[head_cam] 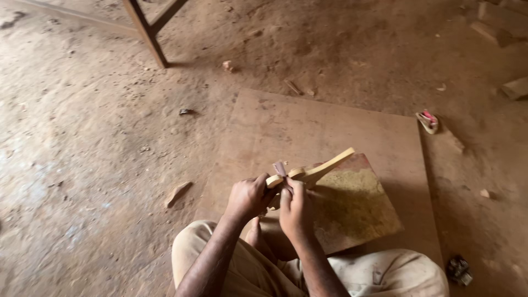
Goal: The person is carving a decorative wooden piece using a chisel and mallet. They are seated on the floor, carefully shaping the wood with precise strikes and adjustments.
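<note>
Both hands meet on one pale curved wooden strip (316, 169) — its long axis runs up and to the right, away from the person. The left hand (247, 197) is clenched around its near end; the right hand (295, 210), just beside, presses a small blade-like tool (280, 168) against it, above a dusty board (357, 206) on the dirt floor (82, 137).

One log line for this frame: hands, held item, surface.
left hand: grips wooden strip | right hand: on strip, near small blade | under: board on dirt floor
</note>
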